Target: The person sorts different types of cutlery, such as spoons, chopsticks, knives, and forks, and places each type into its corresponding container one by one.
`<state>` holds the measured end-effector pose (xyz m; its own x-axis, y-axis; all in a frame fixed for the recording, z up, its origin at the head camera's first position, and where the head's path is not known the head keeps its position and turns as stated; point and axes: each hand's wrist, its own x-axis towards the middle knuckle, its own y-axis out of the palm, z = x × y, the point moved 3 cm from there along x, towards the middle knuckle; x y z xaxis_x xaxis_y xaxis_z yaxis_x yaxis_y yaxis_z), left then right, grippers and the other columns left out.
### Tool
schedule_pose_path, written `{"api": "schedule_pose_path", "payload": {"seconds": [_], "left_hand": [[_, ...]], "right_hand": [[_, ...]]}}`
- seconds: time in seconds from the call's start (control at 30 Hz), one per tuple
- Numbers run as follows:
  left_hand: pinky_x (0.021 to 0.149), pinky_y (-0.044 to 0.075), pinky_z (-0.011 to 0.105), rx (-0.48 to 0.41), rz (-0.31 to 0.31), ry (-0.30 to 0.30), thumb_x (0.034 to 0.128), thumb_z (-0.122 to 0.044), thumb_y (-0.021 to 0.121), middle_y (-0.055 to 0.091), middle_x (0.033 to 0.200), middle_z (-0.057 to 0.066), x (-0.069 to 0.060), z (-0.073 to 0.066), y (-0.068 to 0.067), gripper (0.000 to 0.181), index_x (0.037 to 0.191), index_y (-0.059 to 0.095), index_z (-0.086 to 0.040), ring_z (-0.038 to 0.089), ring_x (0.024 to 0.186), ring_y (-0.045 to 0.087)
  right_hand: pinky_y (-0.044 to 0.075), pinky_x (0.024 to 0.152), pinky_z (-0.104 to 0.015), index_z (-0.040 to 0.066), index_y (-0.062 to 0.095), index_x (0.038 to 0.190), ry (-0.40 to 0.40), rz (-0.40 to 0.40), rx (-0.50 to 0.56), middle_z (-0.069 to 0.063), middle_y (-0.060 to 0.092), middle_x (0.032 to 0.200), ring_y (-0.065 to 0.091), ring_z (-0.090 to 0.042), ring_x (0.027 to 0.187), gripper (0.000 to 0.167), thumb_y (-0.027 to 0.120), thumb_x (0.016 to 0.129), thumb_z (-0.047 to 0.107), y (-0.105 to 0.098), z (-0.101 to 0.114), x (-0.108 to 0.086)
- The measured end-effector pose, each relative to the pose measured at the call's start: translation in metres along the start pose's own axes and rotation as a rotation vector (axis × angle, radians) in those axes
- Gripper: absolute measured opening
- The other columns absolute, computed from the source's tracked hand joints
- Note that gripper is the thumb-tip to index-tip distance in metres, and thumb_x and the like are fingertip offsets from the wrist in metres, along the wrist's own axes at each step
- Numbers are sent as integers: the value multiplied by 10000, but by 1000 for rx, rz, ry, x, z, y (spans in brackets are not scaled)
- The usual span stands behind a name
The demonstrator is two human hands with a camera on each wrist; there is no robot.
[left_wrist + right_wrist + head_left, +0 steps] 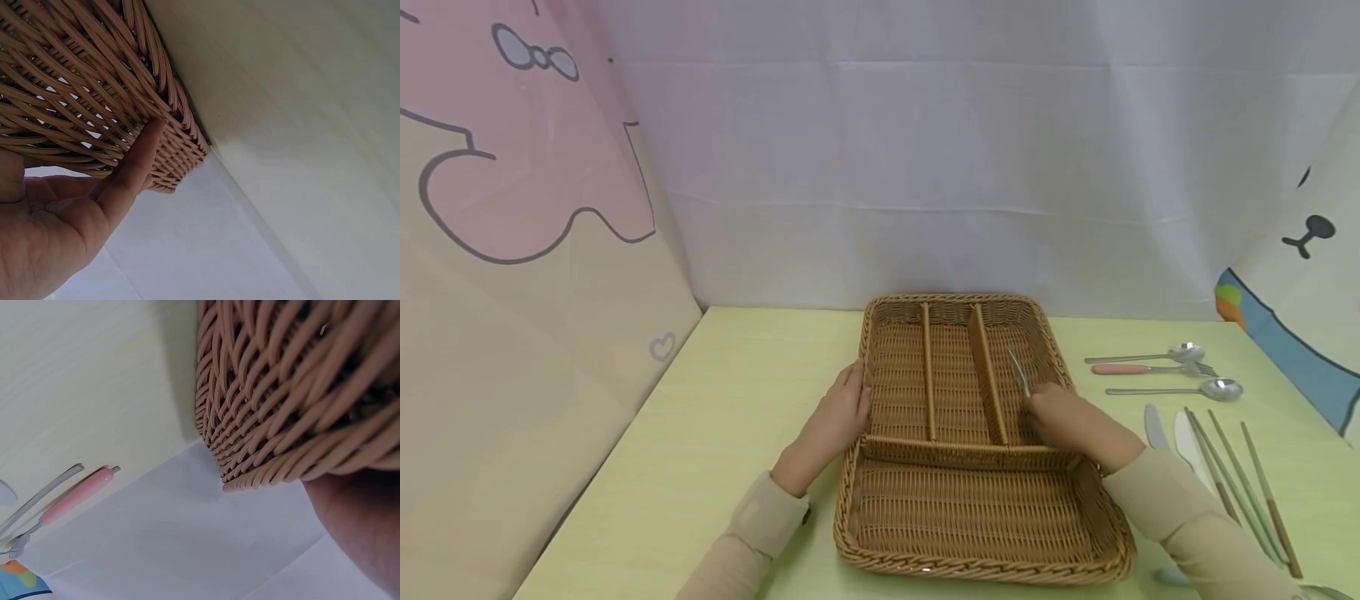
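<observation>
A brown wicker basket [970, 573] with several compartments sits on the table in the head view. My left hand [838, 412] rests against its left side; in the left wrist view one straight finger [134, 165] lies along the outer woven wall. My right hand [1063, 421] reaches into the right rear compartment. It holds a slim metal piece of cutlery [1018, 371] that points up and away, beside the divider. What kind of cutlery it is, I cannot tell. In the right wrist view the basket wall hides most of that hand.
To the basket's right lie two spoons [1221, 389], a pink-handled fork [1122, 369], table knives [1187, 442] and several chopsticks [1270, 492]. My right sleeve partly covers items at the lower right. A white cloth [925, 167] hangs behind the pale yellow table [752, 375].
</observation>
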<state>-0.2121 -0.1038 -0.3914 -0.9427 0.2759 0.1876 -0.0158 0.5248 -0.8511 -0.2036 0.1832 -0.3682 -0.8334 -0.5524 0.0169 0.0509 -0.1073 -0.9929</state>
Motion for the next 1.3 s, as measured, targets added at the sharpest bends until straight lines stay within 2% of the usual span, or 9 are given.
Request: {"api": "schedule_pose_path", "payload": {"seconds": [0.1,0.33,0.53,0.73,0.93,1.17,1.3], "left_hand": [[945,449,443,2,1,1,986,-145,366,336,1393,282,0,0,0,489,1398,253,91,387,1236,427],[930,460,438,7,-3,19,983,-136,374,344,1383,292,0,1,1,490,1392,252,104,391,1223,439],[934,456,445,5,1,29,985,-140,371,336,1381,303,0,0,1,492,1388,249,116,397,1230,428],[940,452,444,3,6,16,984,-138,369,337,1385,296,0,0,1,492,1394,247,105,395,1232,426],[943,448,447,6,8,10,985,-143,372,336,1386,296,0,0,1,495,1394,246,104,395,1231,427],[930,457,446,19,1,17,983,-142,377,351,1374,298,0,-1,0,490,1385,259,114,398,1224,434],[922,464,442,22,-3,20,982,-139,384,360,1367,298,-1,-1,0,487,1379,269,119,396,1218,441]], "right_hand": [[476,566,-326,52,663,720,-19,3,-13,-20,558,667,555,-192,639,148,597,851,73,0,2,-1],[505,603,-322,41,703,787,-40,-7,-28,-33,601,719,581,-195,672,108,608,836,55,-1,3,-2],[511,630,-324,48,704,861,-40,29,10,-68,621,796,598,-225,736,117,594,833,21,-1,3,-3],[486,584,-278,47,693,873,-42,45,21,-54,602,785,578,-176,692,109,590,841,28,-1,3,-2],[454,542,-253,12,658,849,-58,-8,10,-48,575,758,546,-134,646,71,592,824,4,-2,3,-2],[524,630,-313,-30,654,921,-77,-104,-20,-105,600,843,601,-232,756,121,626,806,-3,-10,2,-4],[518,623,-312,-33,654,956,-77,-170,-25,-104,595,839,593,-230,753,163,643,797,-3,-17,1,-7]]}}
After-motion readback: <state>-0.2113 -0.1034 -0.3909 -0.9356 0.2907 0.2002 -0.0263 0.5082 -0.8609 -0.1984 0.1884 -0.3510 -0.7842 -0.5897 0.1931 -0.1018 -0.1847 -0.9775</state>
